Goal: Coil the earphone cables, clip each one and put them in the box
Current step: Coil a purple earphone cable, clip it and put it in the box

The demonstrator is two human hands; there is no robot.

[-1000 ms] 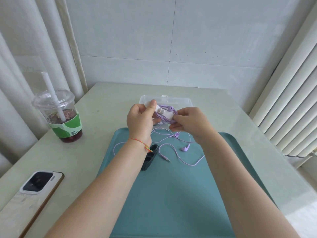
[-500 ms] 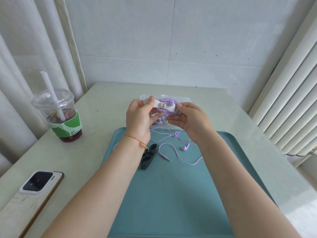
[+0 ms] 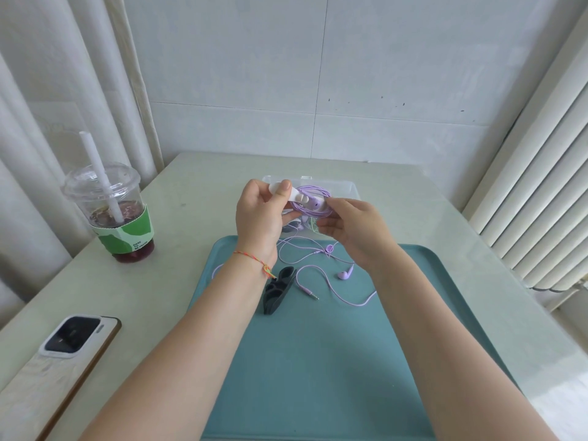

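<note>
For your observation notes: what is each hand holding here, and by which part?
The left hand pinches the white clip by its near end. The right hand holds the coiled purple earphone cable by the coil's right side.

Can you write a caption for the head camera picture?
Hands clip a coiled purple cable above the tray.

A coiled purple earphone cable (image 3: 313, 205) is held up above the clear plastic box (image 3: 351, 190), with a white clip (image 3: 294, 196) at its left side. A second purple earphone (image 3: 345, 274) lies uncoiled on the teal tray (image 3: 318, 361), its cable looping loosely, its jack beside a black clip (image 3: 277, 289).
</note>
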